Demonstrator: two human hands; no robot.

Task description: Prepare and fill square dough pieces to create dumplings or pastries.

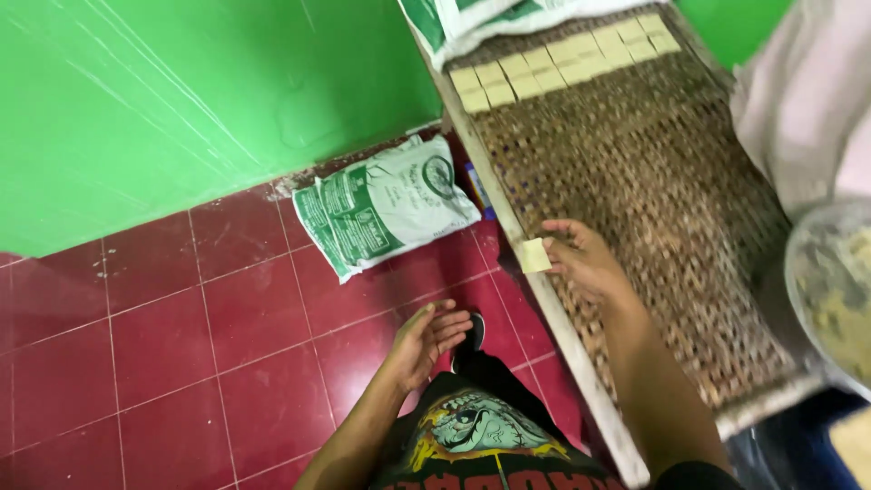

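Sack (pixel 386 204) left of woven tray (pixel 635 181)

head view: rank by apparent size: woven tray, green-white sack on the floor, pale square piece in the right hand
1. woven tray, largest.
2. green-white sack.
3. pale square piece, pinched in the right hand, smallest.
Gaps are wide, so nearness to the camera doesn't change the order.

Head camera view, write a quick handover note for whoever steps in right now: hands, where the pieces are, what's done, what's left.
Right hand: pinching one pale square piece over the near edge of the woven tray.
Left hand: open, palm up, holding nothing, over the red tiled floor.
Done: two rows of square pieces lie at the tray's far end.
Left: most of the tray is bare weave; the held piece is not yet laid.
Nearby: green and white sack on the floor by the green wall; a bowl of pale mix at the right edge.
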